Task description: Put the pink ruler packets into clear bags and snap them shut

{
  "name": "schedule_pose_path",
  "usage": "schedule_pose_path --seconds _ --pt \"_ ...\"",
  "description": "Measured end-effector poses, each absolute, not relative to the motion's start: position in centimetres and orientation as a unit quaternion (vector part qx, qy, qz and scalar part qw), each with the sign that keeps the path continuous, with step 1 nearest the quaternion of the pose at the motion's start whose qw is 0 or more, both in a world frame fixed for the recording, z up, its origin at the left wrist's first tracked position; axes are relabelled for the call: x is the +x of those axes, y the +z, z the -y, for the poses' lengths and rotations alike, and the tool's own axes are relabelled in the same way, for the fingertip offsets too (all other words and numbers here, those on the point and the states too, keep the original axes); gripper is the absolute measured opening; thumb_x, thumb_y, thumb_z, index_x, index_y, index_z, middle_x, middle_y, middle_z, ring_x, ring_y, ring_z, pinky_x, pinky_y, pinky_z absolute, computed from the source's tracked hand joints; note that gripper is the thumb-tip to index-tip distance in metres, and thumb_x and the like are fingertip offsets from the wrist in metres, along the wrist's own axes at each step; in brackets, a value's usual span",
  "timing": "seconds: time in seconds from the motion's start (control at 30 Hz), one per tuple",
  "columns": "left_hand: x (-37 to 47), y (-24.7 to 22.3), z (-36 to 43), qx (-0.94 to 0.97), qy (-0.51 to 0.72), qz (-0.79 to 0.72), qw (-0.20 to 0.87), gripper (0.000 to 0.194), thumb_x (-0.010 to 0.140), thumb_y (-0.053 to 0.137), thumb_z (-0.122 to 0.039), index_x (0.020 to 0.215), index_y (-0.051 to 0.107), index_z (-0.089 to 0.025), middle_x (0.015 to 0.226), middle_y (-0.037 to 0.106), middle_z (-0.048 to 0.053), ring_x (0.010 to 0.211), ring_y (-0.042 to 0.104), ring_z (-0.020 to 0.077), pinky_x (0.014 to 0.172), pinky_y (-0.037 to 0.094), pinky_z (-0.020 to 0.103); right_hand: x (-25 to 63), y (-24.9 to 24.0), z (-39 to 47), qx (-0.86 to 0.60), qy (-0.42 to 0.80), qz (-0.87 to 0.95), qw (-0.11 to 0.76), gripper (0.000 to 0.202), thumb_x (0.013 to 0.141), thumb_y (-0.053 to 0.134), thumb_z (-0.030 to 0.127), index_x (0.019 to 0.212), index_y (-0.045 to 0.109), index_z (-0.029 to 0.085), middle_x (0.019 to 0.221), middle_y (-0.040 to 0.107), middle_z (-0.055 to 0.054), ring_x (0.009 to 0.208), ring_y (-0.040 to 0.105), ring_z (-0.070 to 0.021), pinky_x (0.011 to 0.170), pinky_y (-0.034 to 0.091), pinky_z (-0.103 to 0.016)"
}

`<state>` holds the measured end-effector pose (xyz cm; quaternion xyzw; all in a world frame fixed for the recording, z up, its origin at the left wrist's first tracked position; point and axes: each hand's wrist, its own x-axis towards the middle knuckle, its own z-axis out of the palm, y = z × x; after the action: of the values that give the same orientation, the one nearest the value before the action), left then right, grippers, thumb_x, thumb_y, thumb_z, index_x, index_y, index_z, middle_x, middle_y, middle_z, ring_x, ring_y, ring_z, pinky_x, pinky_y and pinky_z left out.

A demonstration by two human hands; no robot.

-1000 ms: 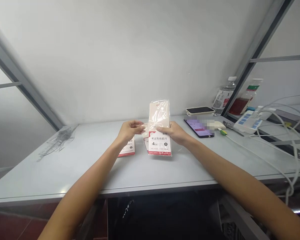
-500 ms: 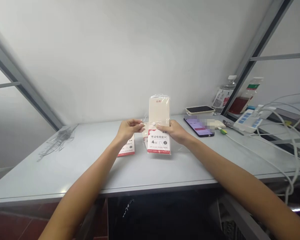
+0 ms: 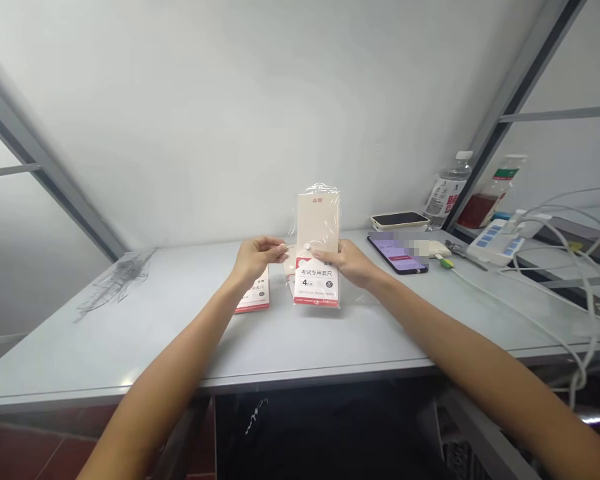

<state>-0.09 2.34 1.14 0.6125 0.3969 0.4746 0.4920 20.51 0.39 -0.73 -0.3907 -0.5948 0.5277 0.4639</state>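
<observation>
My right hand [image 3: 353, 263] grips a cream and red printed card in a clear plastic sleeve [image 3: 318, 250], held upright over the grey table [image 3: 130, 333]. My left hand [image 3: 256, 257] pinches the sleeve's left edge beside it. Under my left hand lies another red and white card [image 3: 255, 299] flat on the table. More clear packets sit behind the held one, partly hidden.
A dark phone [image 3: 399, 255] with a lit screen and a second phone [image 3: 400, 220] lie to the right. Two bottles [image 3: 447, 190] stand at the back right, near a power strip [image 3: 497, 241] with white cables [image 3: 555, 320]. Crumpled clear plastic [image 3: 113, 283] lies at the left.
The card has slid up inside the clear sleeve, so its red top now shows near the sleeve's upper end. Both hands stay nearly in place.
</observation>
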Motion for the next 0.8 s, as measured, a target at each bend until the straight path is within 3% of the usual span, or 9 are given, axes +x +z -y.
schedule_pose_path --seconds 0.2,0.8 --pt "0.12 0.85 -2.25 0.652 0.488 -0.375 0.443 0.029 0.058 0.073 -0.033 0.077 0.064 -0.014 0.072 0.065 0.004 0.067 0.060 0.0147 0.069 0.050 0.033 20.80 -0.85 -0.44 -0.382 0.534 0.594 0.465 0.031 0.067 0.067 0.038 0.089 0.067 0.014 0.090 0.069 -0.009 0.081 0.064 -0.0239 0.070 0.049 -0.034" --pt "0.23 0.83 -1.96 0.660 0.475 -0.391 0.430 0.025 0.060 0.070 -0.033 0.076 0.064 -0.014 0.076 0.063 0.004 0.067 0.058 0.0136 0.064 0.048 0.029 20.70 -1.06 -0.50 -0.369 0.543 0.590 0.470 0.033 0.065 0.068 0.038 0.088 0.068 0.015 0.089 0.070 -0.009 0.081 0.064 -0.0251 0.070 0.049 -0.037"
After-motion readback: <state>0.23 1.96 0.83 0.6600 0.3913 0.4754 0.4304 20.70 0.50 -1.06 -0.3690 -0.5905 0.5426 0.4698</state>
